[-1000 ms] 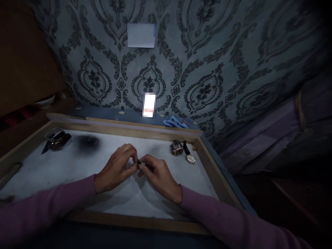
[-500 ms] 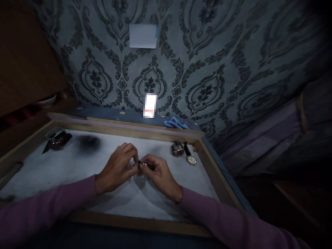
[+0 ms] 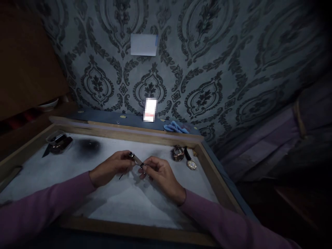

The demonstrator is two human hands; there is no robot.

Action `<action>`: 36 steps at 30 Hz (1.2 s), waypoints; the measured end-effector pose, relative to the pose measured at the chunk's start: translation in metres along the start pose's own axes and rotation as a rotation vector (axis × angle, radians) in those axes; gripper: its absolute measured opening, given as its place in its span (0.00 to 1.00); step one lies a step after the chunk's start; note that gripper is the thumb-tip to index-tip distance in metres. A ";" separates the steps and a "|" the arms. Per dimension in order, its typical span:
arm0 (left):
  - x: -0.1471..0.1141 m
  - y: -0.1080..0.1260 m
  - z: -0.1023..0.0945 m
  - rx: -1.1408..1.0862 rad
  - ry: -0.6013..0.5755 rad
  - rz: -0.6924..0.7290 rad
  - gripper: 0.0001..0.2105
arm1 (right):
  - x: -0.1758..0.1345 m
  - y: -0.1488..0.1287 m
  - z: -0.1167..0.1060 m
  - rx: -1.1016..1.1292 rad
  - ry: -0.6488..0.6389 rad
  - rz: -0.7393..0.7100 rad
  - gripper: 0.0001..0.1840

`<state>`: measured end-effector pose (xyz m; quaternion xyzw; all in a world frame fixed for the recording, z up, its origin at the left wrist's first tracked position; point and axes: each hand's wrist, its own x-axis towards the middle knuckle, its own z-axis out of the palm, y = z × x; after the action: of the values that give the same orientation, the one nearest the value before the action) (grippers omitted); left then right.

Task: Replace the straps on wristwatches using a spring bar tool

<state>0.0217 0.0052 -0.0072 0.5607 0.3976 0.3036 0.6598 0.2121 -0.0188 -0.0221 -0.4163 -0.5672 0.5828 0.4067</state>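
Strap (image 3: pixel 137 160) slants between the two hands above the middle of the tray (image 3: pixel 129 228), its buckle end up and to the left, its other end in the right hand (image 3: pixel 163 174); the right thumb and fingertips pinch that lower end, where a little dark metal shows; the left hand (image 3: pixel 114 167) has its fingers curled together against the buckle end, though I cannot tell whether they grip it; a thin dark rod (image 3: pixel 120 177) pokes out below the left fingers, and what it belongs to is unclear.

Near the tray's far right corner sit a dark watch (image 3: pixel 178 154) and, just beside it towards the right edge, a gold watch (image 3: pixel 192 165) with a black band; by the far left corner stands a clear tub (image 3: pixel 55 136) with dark items about it; a dark smudge (image 3: pixel 89 147) marks the white bottom between the tub and the middle; a long tool (image 3: pixel 10 177) lies at the left edge; beyond the far edge are a blue cloth (image 3: pixel 176 127), towards the right corner, and a bright, blurred screen (image 3: pixel 150 110), nearer the middle.
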 end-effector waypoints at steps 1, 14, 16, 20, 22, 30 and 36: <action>0.000 -0.001 0.002 -0.046 -0.043 -0.051 0.09 | 0.000 0.000 0.000 0.002 -0.002 0.002 0.14; 0.004 -0.007 0.012 0.036 0.027 -0.015 0.08 | -0.001 -0.002 0.004 -0.024 -0.037 -0.014 0.15; 0.003 -0.005 0.015 0.054 0.050 0.000 0.07 | -0.001 -0.001 0.005 -0.035 -0.044 -0.023 0.16; 0.003 -0.001 0.016 0.041 0.082 0.044 0.06 | 0.000 0.000 0.004 -0.019 -0.058 -0.016 0.18; 0.003 -0.001 0.015 0.031 0.081 0.059 0.06 | 0.001 0.000 0.004 0.022 -0.053 -0.007 0.19; 0.004 -0.002 0.016 -0.003 0.051 0.050 0.10 | 0.001 0.000 0.003 0.051 -0.009 0.067 0.17; 0.006 -0.004 0.004 -0.096 -0.016 0.051 0.13 | 0.003 -0.003 -0.003 0.133 0.012 0.080 0.15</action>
<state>0.0277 0.0076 -0.0122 0.5410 0.3628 0.3346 0.6810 0.2137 -0.0146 -0.0192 -0.4140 -0.5078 0.6325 0.4131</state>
